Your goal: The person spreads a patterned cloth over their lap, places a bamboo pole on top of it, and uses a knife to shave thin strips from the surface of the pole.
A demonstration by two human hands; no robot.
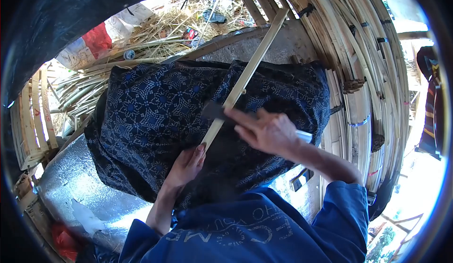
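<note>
A long split bamboo strip (pixel 250 69) slants from my left hand up to the top of the view, lying across my lap on a dark blue patterned cloth (pixel 151 107). My left hand (pixel 188 165) is closed around the strip's lower end. In my right hand (pixel 271 133) is a knife (pixel 213 110), its dark blade blurred by motion and crossing the strip near the middle. A pale handle end sticks out behind my right palm. The fingers of that hand are wrapped round the knife, with the index finger reaching along toward the blade.
Bundles of long bamboo strips (pixel 349 50) stand along the right side. Cut strips and shavings (pixel 165 27) are heaped at the upper left. A shiny silvery sheet (pixel 71 178) lies under the cloth. A slatted bamboo frame (pixel 35 116) stands at the left edge.
</note>
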